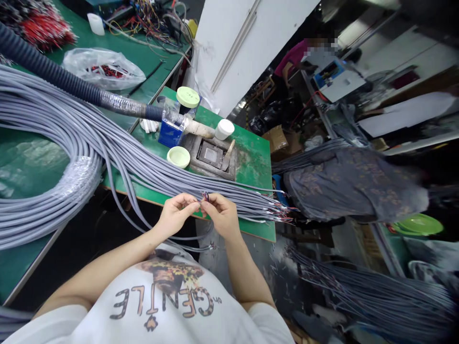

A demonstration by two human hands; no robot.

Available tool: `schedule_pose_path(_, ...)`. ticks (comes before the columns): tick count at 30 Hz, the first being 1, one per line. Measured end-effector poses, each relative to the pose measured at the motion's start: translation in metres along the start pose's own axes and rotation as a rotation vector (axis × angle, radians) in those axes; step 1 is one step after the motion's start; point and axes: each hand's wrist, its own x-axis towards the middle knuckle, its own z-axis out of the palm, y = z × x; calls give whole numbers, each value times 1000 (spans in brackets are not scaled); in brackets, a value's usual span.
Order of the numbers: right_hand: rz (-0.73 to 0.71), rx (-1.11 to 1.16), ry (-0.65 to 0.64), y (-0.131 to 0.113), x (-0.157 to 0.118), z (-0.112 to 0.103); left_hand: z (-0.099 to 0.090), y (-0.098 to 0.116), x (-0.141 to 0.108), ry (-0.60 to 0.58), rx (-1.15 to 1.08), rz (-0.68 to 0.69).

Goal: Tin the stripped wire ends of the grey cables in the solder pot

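A little bunch of thin dark wires (205, 196) is up between the person's two hands, over the near edge of the green tabletop (255, 165). The left hand (178, 210) has its thumb and pointer finger pinched close together at the wires. The right hand (223, 212) pinches there too, and its grip is almost closed around the bunch. The wires are tiny and the fingers cover part of them, so I can't be sure how many there are.

Just behind the hands lies a big bundle of gray cables (154, 162). Its bare ends, with red and dark wires poking out, lie on the right part of the tabletop. To the left, the cables bend round in a big loop, with clear plastic wrap (79, 177) around one part.

Past the bundle is a square metal pot (210, 155) in a dirty frame. A scraper (228, 156) leans on its right side. A white cup (224, 129) stands behind it, and a pale green dish (178, 157) is on its left. A blue box (169, 133) sits near a fat dark hose (86, 91). Far back is another person in a pink top (292, 57).
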Motion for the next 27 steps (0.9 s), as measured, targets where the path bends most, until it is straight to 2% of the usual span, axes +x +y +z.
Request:
schedule_pose_path(4,-49,-118,87,-3,16,-10,-1,0,10,-3,145,47)
schedule_pose_path(10,-71,-444,102,3,82,-55,-25,3,28,-36,780,494)
schedule_pose_path(15,20,-870,115,13,139,-77,-36,-11,33,-71,911,717)
schedule_pose_path(20,143,-1176,63,20,168,-75,-39,-18,34,-96,909,726)
schedule_pose_path(27,200,-1253,52,36,184,-70,-41,-17,35,-122,941,745)
